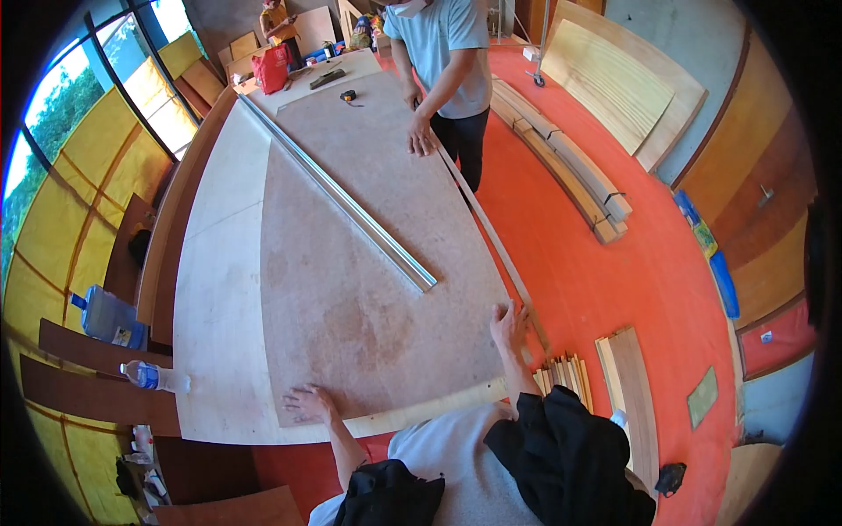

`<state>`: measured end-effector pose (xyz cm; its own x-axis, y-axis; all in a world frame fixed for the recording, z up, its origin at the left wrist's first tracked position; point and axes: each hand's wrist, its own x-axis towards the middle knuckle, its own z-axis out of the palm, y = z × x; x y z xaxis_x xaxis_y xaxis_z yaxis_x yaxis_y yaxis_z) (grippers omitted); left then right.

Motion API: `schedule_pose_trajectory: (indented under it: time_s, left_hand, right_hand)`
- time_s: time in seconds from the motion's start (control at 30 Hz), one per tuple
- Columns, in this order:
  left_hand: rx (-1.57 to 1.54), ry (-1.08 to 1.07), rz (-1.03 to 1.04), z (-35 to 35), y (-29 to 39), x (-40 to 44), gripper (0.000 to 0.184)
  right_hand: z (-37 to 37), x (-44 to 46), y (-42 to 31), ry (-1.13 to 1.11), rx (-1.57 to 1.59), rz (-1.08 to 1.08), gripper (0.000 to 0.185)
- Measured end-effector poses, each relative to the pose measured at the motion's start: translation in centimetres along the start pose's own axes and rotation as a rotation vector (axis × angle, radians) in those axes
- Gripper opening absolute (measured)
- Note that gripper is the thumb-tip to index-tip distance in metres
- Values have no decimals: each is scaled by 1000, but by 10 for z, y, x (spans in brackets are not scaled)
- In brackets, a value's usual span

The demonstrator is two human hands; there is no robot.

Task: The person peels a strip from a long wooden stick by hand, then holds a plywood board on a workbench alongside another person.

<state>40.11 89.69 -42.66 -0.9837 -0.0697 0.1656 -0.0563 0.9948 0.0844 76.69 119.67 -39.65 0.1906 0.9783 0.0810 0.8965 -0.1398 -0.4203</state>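
Observation:
My left hand [309,403] lies flat with fingers spread on the near left corner of a large brown board [351,263]. That board rests on a paler wooden sheet [219,254]. At the right edge, my right hand [509,329] is closed around a long thin wooden strip [491,230] that runs along the board's side; some of its fingers are hidden. A co-worker's hand [421,136] is at the strip's far end. Diagonally across the board lies a long shiny metal straightedge [342,197].
A tape measure [348,95] and a dark hand plane [327,79] sit at the far end. A water bottle [151,375] lies at the left edge. Bundled timber [561,158] and wood strips [566,375] are on the red floor [561,272]. Another person stands far back.

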Motion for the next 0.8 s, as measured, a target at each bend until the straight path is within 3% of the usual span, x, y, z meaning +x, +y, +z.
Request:
schedule_pose_trajectory:
  time_s: [0.33, 0.53, 0.73, 0.8]
  left_hand:
    - [25, -36, -24, -9, 3, -1, 57]
    - [40, -36, -23, -7, 4, -2, 56]
    - [79, 6, 2, 9, -2, 3, 57]
    - [141, 62, 28, 19, -2, 3, 58]
  right_hand:
    - [10, 7, 13, 52, 29, -78, 57]
    - [9, 13, 16, -48, 76, -69, 62]
    - [23, 12, 20, 121, 128, -130, 57]
    - [17, 12, 21, -10, 182, -79, 58]
